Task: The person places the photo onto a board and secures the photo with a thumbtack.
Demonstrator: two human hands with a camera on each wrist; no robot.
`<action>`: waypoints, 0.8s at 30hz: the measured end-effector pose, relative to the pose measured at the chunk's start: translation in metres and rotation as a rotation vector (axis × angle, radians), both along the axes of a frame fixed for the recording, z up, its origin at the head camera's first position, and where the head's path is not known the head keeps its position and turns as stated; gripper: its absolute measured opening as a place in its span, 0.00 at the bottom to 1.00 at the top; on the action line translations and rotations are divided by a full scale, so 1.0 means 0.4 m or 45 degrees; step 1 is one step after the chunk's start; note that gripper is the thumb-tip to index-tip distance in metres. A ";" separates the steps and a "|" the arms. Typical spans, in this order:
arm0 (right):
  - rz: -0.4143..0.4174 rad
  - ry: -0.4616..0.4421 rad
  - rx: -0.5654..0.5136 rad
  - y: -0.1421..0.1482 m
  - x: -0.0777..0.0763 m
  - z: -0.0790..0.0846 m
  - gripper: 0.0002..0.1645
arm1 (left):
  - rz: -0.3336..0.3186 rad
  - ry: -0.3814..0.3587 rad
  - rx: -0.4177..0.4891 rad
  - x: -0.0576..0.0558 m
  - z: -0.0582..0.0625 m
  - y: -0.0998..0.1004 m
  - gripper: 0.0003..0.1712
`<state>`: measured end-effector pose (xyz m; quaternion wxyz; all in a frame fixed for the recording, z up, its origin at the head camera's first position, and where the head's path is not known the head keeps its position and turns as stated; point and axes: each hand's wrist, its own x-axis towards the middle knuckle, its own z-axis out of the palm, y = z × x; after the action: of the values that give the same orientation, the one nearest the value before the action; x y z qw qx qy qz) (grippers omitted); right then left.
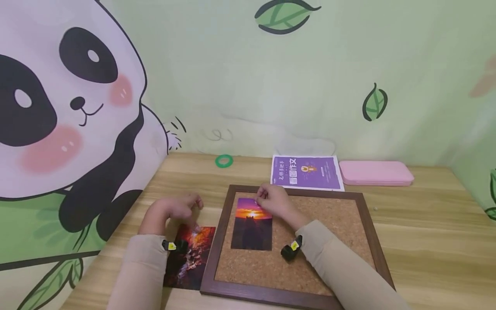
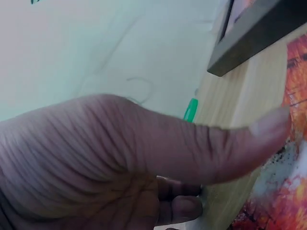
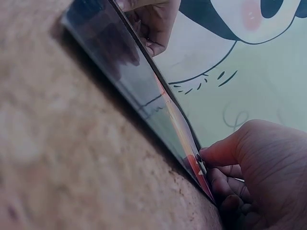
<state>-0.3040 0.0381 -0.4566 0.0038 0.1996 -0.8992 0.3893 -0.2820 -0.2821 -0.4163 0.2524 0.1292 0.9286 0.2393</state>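
A sunset photo (image 1: pixel 252 228) in purple and orange lies over the left part of a cork board (image 1: pixel 302 267) with a dark brown frame. At the photo's top right corner is my right hand (image 1: pixel 277 201), thumb and curled fingers pinching the edge. In the right wrist view, a dark shadow runs along the photo's edge (image 3: pixel 120 98) beside the cork. My left hand (image 1: pixel 182 209) hovers left of the frame with loosely bent fingers, holding nothing. Below it, an autumn photo (image 1: pixel 193 258) in red and orange lies on the table, partly covered by the left hand and wrist.
Behind the board lie a purple booklet (image 1: pixel 306 172) and a pink case (image 1: pixel 376 173). A green ring (image 1: pixel 224 161) sits near the wall at the back left. A small pale speck (image 1: pixel 375 209) is on the table right of the frame.
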 end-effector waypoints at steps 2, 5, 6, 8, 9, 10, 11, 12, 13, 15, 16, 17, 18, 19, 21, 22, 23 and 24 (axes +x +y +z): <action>0.001 0.010 -0.005 0.002 0.001 -0.002 0.03 | -0.018 0.013 -0.044 0.003 0.001 0.004 0.38; 0.004 0.028 -0.023 0.004 0.001 -0.003 0.03 | -0.034 0.035 -0.073 0.006 0.006 0.010 0.37; 0.005 0.027 -0.025 0.004 0.001 -0.005 0.03 | -0.033 0.035 -0.077 0.006 0.006 0.011 0.36; 0.007 0.021 -0.026 0.005 0.000 -0.007 0.03 | -0.012 0.040 -0.085 0.005 0.003 0.011 0.34; 0.007 0.017 -0.024 0.005 -0.001 -0.009 0.03 | 0.001 0.041 -0.090 0.004 0.001 0.011 0.33; 0.008 0.013 -0.020 0.005 -0.002 -0.011 0.03 | 0.024 0.035 -0.085 0.004 -0.001 0.010 0.32; 0.008 0.013 -0.013 0.004 -0.002 -0.013 0.03 | 0.050 0.028 -0.074 0.003 -0.005 0.008 0.31; 0.006 0.009 -0.010 0.004 -0.003 -0.014 0.03 | 0.064 0.030 -0.062 0.001 -0.007 0.005 0.30; 0.005 0.011 -0.005 0.004 -0.003 -0.014 0.03 | 0.090 0.029 -0.042 -0.001 -0.010 0.003 0.29; 0.005 0.021 -0.004 0.004 -0.004 -0.013 0.03 | 0.121 0.036 0.001 -0.008 -0.014 -0.001 0.27; 0.006 0.025 -0.005 0.004 -0.004 -0.011 0.04 | 0.132 0.050 0.026 -0.012 -0.017 -0.002 0.26; 0.006 0.024 -0.007 0.004 -0.004 -0.009 0.04 | 0.137 0.065 0.048 -0.017 -0.021 -0.004 0.25; 0.006 0.020 -0.010 0.004 -0.003 -0.007 0.04 | 0.122 0.096 0.066 -0.023 -0.025 -0.006 0.25; 0.006 0.020 -0.012 0.005 -0.003 -0.005 0.04 | 0.116 0.123 0.085 -0.027 -0.029 -0.007 0.24; 0.004 0.010 -0.015 0.005 0.000 -0.002 0.04 | 0.101 0.197 0.098 -0.036 -0.040 -0.009 0.22; 0.003 0.005 -0.012 0.005 0.001 -0.003 0.04 | 0.092 0.236 0.100 -0.040 -0.045 -0.010 0.21; 0.001 0.001 -0.011 0.004 0.002 -0.003 0.04 | 0.082 0.272 0.096 -0.043 -0.050 -0.011 0.20; 0.001 -0.004 -0.012 0.004 0.003 -0.005 0.04 | 0.072 0.312 0.087 -0.045 -0.055 -0.013 0.20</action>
<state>-0.3028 0.0397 -0.4584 0.0032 0.1993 -0.8973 0.3938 -0.3001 -0.2874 -0.4381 0.1257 0.1395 0.9471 0.2603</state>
